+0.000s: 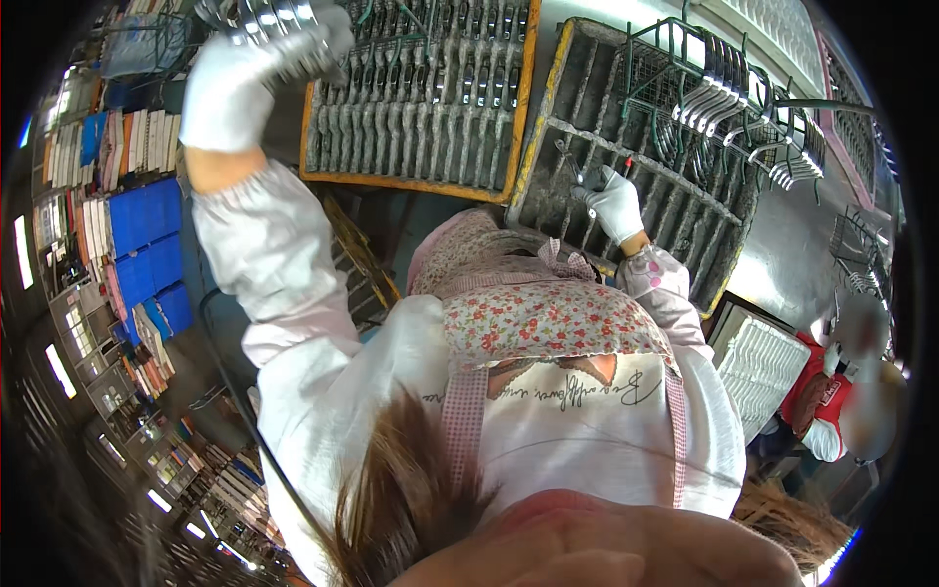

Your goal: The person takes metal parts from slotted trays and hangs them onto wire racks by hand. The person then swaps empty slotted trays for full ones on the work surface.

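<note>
Currently, the left hand [230,93] clutches shiny metal pieces [282,22]; the right hand [616,203] pinches a slim metal piece [568,159] above a slotted tray [677,198] on the steel tabletop [768,274], with blue bins [147,217] stacked at left.

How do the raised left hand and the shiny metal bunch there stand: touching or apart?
Touching: the head view shows the gloved left hand gripping the metal bunch.
</note>
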A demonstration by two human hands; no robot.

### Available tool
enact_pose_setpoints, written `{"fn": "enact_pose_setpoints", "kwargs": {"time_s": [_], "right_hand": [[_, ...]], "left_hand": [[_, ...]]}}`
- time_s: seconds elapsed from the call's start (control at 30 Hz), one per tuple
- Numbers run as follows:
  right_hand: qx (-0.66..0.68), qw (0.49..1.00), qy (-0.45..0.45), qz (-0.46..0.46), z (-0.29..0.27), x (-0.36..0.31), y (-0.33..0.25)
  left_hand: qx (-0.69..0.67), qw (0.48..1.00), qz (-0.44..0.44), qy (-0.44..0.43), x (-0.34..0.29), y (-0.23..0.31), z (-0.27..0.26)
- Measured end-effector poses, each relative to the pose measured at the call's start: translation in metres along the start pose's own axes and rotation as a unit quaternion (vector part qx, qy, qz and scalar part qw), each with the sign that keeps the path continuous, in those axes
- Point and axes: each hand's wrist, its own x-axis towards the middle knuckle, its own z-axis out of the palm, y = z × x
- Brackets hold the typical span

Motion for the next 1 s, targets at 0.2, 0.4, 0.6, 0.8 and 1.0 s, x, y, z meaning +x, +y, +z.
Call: {"fn": "enact_pose_setpoints", "kwargs": {"time_s": [0.2, 0.4, 0.6, 0.8, 1.0], "right_hand": [[0.037, 0.998, 0.019, 0.048, -0.014, -0.018, 0.012], [0.112, 0.987, 0.055, 0.097, -0.025, -0.043, 0.037], [0.062, 0.989, 0.083, 0.104, -0.034, -0.057, 0.06], [0.026, 0.994, 0.088, 0.064, -0.038, -0.051, 0.06], [0.108, 0.988, 0.035, 0.099, -0.03, -0.035, 0.041]], "left_hand": [[-0.056, 0.989, -0.139, -0.004, 0.107, 0.019, -0.037], [-0.128, 0.961, -0.246, -0.02, 0.173, -0.025, -0.055], [-0.133, 0.953, -0.271, -0.028, 0.183, -0.026, -0.076], [-0.051, 0.958, -0.281, -0.027, 0.182, -0.008, -0.107], [-0.106, 0.959, -0.261, -0.02, 0.184, -0.024, -0.038]]}}
